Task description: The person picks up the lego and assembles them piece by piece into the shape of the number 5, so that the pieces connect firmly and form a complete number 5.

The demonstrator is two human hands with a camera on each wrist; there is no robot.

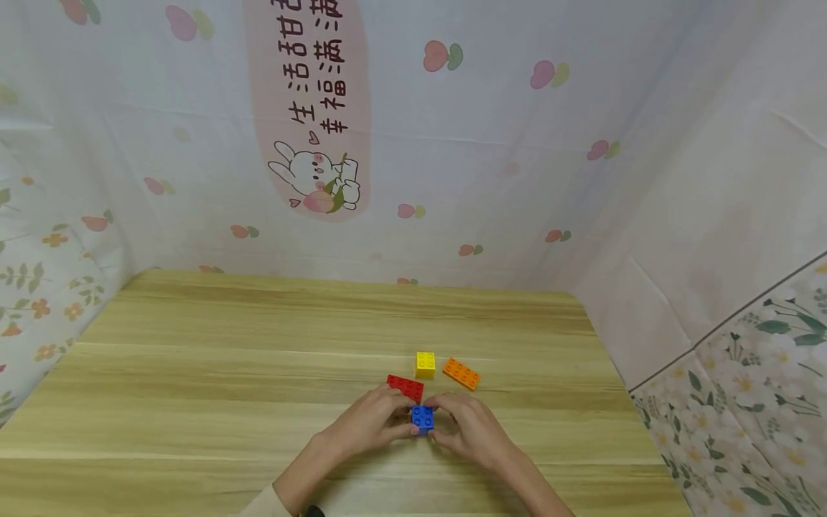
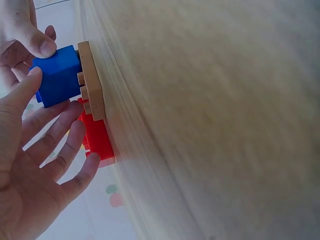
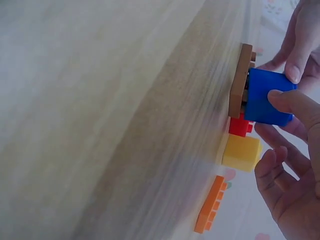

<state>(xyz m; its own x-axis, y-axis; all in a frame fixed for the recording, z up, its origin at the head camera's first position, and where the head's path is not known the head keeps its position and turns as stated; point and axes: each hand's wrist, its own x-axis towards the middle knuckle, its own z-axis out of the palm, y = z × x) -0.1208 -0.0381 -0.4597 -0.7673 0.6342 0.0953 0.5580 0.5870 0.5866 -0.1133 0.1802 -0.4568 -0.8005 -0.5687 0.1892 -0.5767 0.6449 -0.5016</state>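
A blue building brick (image 1: pixel 423 419) with studs on top is between both hands near the front middle of the table. My left hand (image 1: pixel 371 424) pinches it from the left, thumb on its near side. From the right, my right hand (image 1: pixel 470 429) pinches the same brick, its thumb also on the near side. Below the brick lies a flat brown studded plate (image 2: pixel 92 82), mostly hidden in the head view. In the wrist views the brick's underside sits slightly tilted at the plate's studs. Just beyond the left fingers is a red studded brick (image 1: pixel 405 388).
A yellow brick (image 1: pixel 425 365) stands behind the red one. To its right lies a flat orange studded brick (image 1: pixel 461 374). The wood-grain table (image 1: pixel 194 373) meets a printed cloth (image 1: pixel 491 179) at the back, with patterned cloths at both sides.
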